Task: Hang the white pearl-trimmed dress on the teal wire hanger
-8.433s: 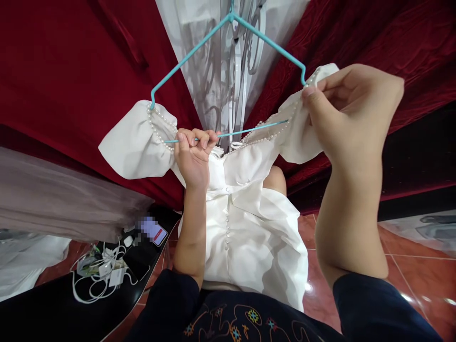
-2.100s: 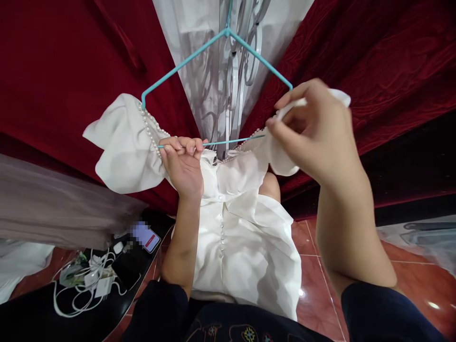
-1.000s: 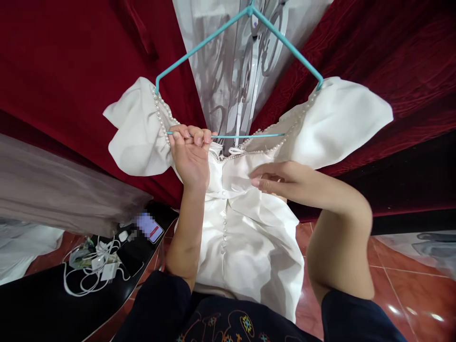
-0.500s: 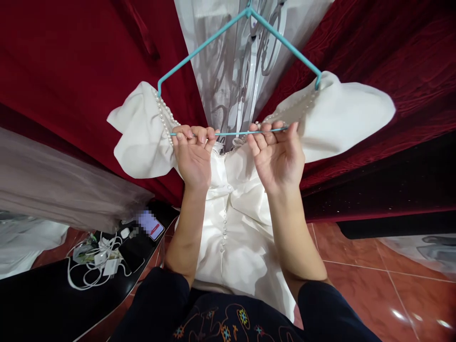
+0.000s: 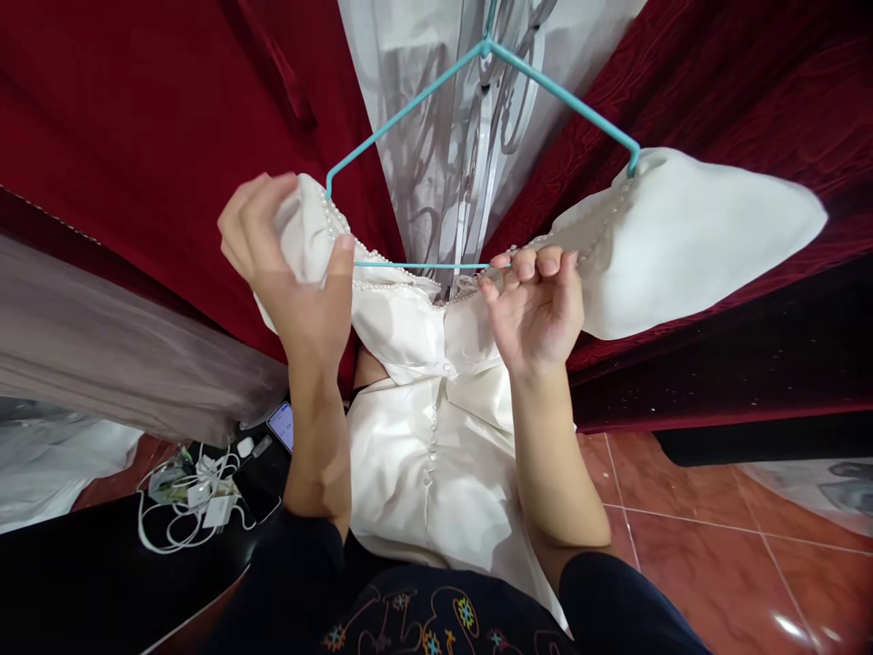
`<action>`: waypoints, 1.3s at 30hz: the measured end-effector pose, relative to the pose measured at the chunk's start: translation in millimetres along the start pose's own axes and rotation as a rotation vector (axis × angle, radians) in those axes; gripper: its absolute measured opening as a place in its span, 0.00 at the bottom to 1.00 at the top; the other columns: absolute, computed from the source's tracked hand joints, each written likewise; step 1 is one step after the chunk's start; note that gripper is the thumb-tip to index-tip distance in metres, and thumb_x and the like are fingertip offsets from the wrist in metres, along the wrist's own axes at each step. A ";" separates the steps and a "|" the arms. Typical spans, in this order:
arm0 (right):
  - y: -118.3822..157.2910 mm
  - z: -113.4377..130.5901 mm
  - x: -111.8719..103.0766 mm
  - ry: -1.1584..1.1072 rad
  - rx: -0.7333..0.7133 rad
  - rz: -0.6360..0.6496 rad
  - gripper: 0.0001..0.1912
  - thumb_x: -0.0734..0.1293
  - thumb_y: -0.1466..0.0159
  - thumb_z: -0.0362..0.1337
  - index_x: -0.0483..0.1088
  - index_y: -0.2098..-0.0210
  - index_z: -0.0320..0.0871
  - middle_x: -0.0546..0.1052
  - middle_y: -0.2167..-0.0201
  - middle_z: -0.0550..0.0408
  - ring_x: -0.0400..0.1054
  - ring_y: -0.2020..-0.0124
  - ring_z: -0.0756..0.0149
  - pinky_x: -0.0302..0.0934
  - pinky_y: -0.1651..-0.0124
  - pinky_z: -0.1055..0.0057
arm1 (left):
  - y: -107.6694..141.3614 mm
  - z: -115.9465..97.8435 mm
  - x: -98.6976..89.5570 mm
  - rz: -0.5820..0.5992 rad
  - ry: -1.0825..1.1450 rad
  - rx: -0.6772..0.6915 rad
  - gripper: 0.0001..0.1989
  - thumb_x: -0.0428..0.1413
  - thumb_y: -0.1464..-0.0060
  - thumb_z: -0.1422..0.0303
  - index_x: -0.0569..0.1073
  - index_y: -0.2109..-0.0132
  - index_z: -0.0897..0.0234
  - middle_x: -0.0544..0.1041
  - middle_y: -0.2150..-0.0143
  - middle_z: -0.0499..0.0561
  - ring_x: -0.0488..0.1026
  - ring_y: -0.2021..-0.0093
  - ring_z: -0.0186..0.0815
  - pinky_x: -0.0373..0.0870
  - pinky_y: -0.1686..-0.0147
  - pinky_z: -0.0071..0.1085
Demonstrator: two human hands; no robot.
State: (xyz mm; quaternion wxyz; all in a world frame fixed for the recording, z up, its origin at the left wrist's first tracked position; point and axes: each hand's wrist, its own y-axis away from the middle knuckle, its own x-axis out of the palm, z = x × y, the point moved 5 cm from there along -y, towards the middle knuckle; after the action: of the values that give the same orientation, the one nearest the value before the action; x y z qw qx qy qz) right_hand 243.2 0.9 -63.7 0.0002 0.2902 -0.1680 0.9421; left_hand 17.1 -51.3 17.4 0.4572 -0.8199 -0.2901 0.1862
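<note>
A white dress (image 5: 399, 332) with pearl-beaded neckline edges and a row of small buttons hangs on a light blue hanger (image 5: 409, 102). My left hand (image 5: 286, 273) is at the puffed sleeve on the left, its thumb apart from its slightly blurred fingers; part of that sleeve is hidden behind it. My right hand (image 5: 536, 305) has its fingers curled over the hanger's lower bar, close to the puffed right sleeve (image 5: 702, 236), which spreads out to the side.
Dark red curtains (image 5: 170, 100) hang on both sides, with a white metal frame (image 5: 483, 136) between them. At lower left, a black table (image 5: 75, 582) bears tangled white cables (image 5: 160, 537) and a phone (image 5: 281, 426). The floor has red tiles (image 5: 709, 573).
My left hand has let go of the hanger's bar and moved left onto the sleeve, fingers spreading. My right hand stays on the bar. Hanger and dress have shifted slightly right and down in view.
</note>
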 end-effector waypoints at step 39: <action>-1.9 -6.9 7.5 0.040 -0.019 0.009 0.23 0.58 0.30 0.58 0.51 0.69 0.47 0.57 0.69 0.55 0.71 0.53 0.64 0.73 0.55 0.65 | 17.9 116.6 -19.5 0.155 0.049 -0.234 0.08 0.64 0.41 0.61 0.81 0.59 0.61 0.81 0.63 0.49 0.76 0.60 0.41 0.71 0.52 0.39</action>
State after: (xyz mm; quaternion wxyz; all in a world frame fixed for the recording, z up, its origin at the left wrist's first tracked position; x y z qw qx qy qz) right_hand 233.4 4.1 -64.3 0.0024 0.2704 -0.1783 0.9461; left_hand -58.8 3.5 -57.0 0.3498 -0.8918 -0.2343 0.1657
